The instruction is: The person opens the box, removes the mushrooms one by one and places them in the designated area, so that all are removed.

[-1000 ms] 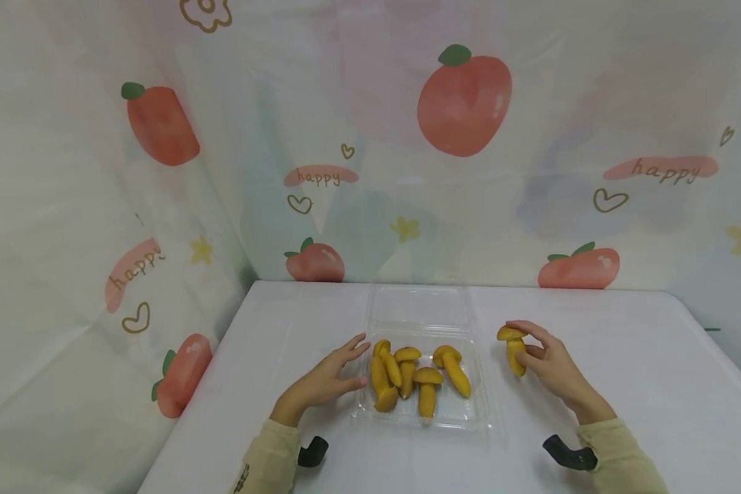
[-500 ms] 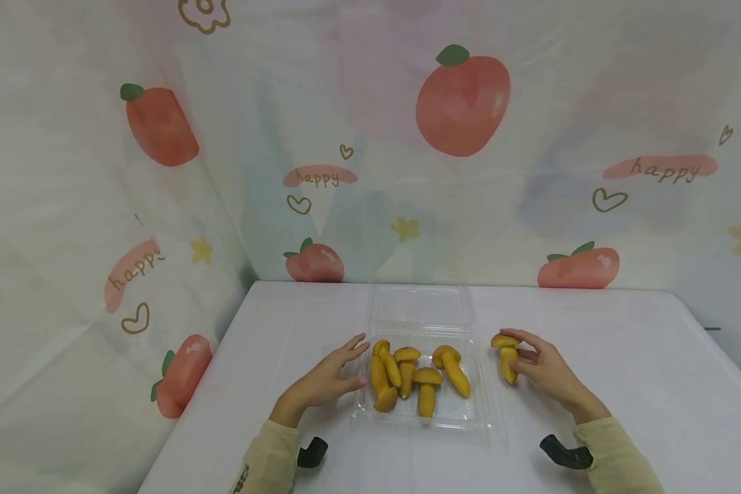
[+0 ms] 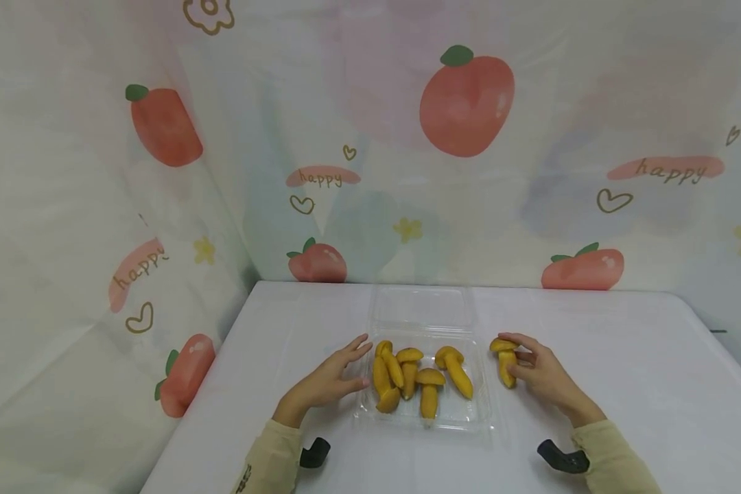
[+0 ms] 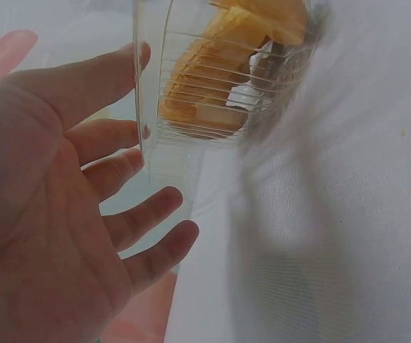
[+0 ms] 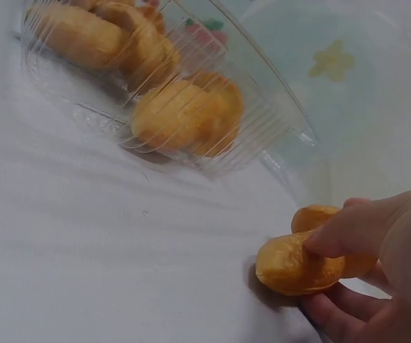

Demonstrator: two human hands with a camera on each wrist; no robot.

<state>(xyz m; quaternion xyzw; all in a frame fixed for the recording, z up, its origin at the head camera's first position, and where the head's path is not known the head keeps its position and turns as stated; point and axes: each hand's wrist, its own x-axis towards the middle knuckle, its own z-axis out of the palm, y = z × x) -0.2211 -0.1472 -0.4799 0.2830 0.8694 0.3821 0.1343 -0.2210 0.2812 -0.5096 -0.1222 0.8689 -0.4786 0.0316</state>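
Note:
My right hand (image 3: 546, 374) pinches a yellow mushroom (image 3: 505, 360) between thumb and fingers, close over the table to the right of a clear plastic clamshell box (image 3: 463, 414). In the right wrist view the thumb lies across the stem of this mushroom (image 5: 291, 264). Several more yellow mushrooms (image 3: 429, 391) lie inside the box. My left hand (image 3: 327, 381) is at the box's left side, fingers spread and fairly straight. The left wrist view shows the thumb and fingertips of the left hand (image 4: 69, 186) right at the box's rim (image 4: 139, 86).
The box's transparent lid (image 3: 421, 309) lies folded back toward the far edge of the white table (image 3: 309, 309). Black curved pieces (image 3: 562, 457) sit beside each wrist. A curtain printed with fruit (image 3: 467, 106) hangs behind and on the left.
My right hand has moved left and slightly toward me with the mushroom, lowering it close to the table beside the box. The left hand keeps its place.

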